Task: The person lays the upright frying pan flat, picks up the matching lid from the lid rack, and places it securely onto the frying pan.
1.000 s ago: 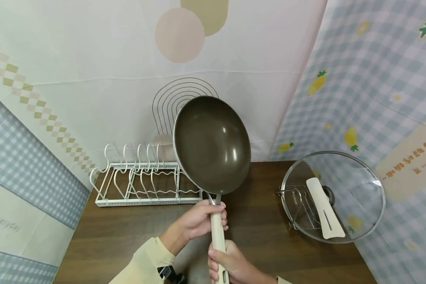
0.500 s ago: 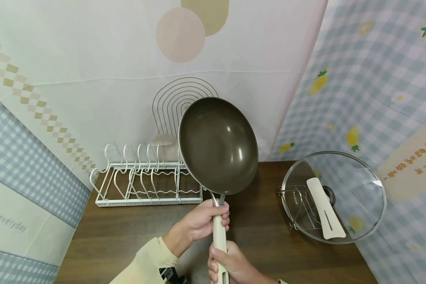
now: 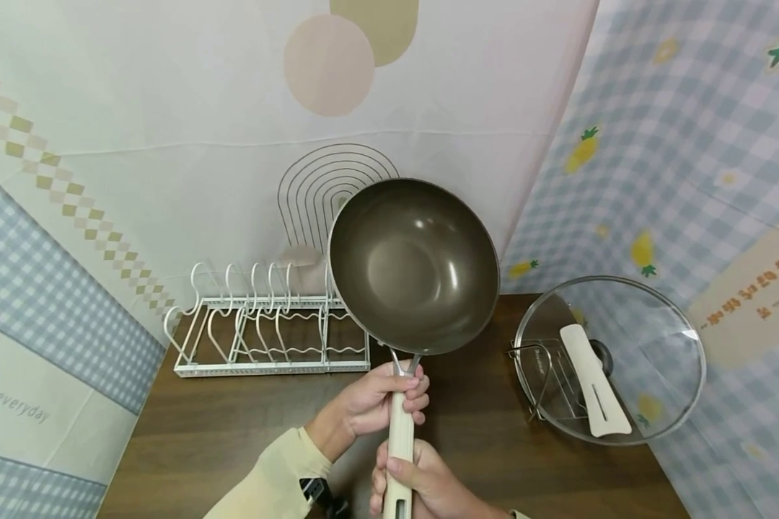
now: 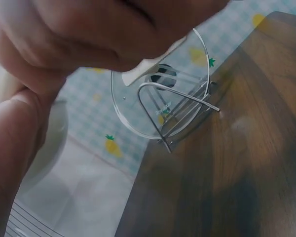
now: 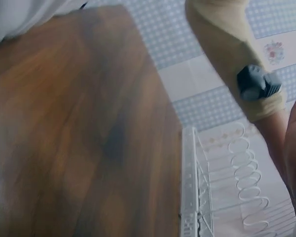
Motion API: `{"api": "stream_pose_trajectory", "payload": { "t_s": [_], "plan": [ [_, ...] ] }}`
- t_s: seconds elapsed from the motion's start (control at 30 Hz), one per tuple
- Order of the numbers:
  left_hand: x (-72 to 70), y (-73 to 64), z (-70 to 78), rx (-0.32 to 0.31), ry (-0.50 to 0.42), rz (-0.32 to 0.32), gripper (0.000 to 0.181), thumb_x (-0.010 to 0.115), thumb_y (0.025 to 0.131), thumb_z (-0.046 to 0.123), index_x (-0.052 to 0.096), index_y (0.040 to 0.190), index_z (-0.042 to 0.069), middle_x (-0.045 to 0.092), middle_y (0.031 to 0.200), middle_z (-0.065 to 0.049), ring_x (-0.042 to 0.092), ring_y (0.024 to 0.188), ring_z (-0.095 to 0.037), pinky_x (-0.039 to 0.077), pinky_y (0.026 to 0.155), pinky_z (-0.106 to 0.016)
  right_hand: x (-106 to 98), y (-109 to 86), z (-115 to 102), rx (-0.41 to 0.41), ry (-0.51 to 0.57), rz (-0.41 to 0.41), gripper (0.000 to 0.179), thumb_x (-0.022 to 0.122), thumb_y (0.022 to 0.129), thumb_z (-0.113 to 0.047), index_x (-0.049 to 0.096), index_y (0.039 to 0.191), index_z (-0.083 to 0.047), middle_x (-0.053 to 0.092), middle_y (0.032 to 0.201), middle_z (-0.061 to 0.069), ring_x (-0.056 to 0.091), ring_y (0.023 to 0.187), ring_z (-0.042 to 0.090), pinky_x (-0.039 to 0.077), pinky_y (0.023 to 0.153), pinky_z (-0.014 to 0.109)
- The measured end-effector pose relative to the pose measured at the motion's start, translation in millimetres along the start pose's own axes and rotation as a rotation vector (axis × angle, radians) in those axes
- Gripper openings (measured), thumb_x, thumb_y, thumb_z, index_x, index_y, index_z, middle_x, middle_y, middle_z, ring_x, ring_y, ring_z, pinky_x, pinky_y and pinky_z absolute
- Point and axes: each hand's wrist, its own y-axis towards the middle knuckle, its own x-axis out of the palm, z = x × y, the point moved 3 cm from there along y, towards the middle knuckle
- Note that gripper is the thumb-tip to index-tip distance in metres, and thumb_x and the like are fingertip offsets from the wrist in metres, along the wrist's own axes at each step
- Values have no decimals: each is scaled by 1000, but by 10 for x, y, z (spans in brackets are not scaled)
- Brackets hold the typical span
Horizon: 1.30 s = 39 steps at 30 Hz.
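A deep frying pan [image 3: 402,274] with a dark brown inside and a long cream handle is held up over the table, its inside facing me. My left hand [image 3: 379,400] grips the handle's upper end, close under the metal fork that joins it to the pan. Lower down, my right hand [image 3: 422,479] wraps round the handle near its slotted end, thumb on top. In the left wrist view the left hand [image 4: 74,44] covers much of the handle, and the pan's pale outside [image 4: 49,143] shows behind it.
A white wire pan rack [image 3: 273,367] stands at the back left of the wooden table [image 3: 221,432]. At the right, a glass lid [image 3: 656,346] with a cream upright handle [image 3: 593,382] leans in a metal wire stand [image 3: 535,382]. Patterned cloth hangs behind and at both sides.
The pan has shifted to the right and turned so that more of its inside faces me. Both hands keep their grip, the left moving slightly right with the handle.
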Motion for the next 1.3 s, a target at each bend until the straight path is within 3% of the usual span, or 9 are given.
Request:
{"api": "stream_pose_trajectory", "payload": {
  "t_s": [0.07, 0.17, 0.33, 0.63, 0.87, 1.1, 1.3],
  "plan": [
    [-4, 12, 7, 0, -23, -34, 18, 43, 107, 6, 57, 105, 17, 50, 84, 5, 48, 74, -7, 48, 78, -24, 21, 16, -6, -7, 31, -15, 34, 27, 111, -2, 57, 121, -13, 69, 102, -7, 73, 94, 8, 60, 91, 31],
    [-18, 25, 12, -15, -23, -36, 19, 41, 108, 7, 57, 105, 17, 51, 84, 5, 48, 74, -8, 48, 79, -24, 35, 14, -16, 1, 23, 22, 33, 28, 109, 1, 56, 119, -14, 65, 96, -9, 69, 88, 6, 60, 86, 29],
    [-28, 41, 28, -52, 59, 56, 24, 36, 108, 3, 57, 104, 13, 55, 84, 4, 53, 76, -8, 52, 80, -25, 15, -6, -17, -9, -38, 106, 32, 31, 107, 5, 55, 113, -14, 64, 90, -10, 67, 79, 4, 60, 78, 26],
    [18, 49, 32, -161, 149, 205, 20, 40, 108, 4, 58, 101, 12, 58, 83, 4, 58, 75, -7, 56, 80, -25, -7, -22, 49, -24, -28, 148, 32, 33, 107, 4, 58, 111, -16, 68, 90, -11, 70, 79, 4, 61, 78, 26],
    [19, 60, -7, -162, 186, 295, 19, 44, 107, 5, 58, 98, 12, 58, 80, 4, 57, 71, -7, 55, 75, -25, 1, -19, 53, -37, -47, 165, 31, 35, 107, 3, 59, 110, -15, 69, 90, -11, 70, 79, 4, 61, 78, 27],
    [36, 77, -98, -159, 154, 449, 25, 47, 109, 12, 54, 85, 15, 55, 70, 6, 50, 61, -7, 50, 64, -24, 20, -19, 67, -32, -31, 167, 30, 35, 107, 2, 60, 110, -15, 69, 92, -11, 71, 82, 6, 61, 80, 28],
    [61, 98, -168, -164, 68, 475, 27, 46, 111, 20, 54, 85, 14, 48, 69, 6, 45, 57, -5, 46, 56, -19, 52, -19, 78, -39, -2, 159, 31, 34, 108, 0, 61, 111, -15, 70, 94, -11, 72, 84, 5, 61, 82, 28]
  ]
}}
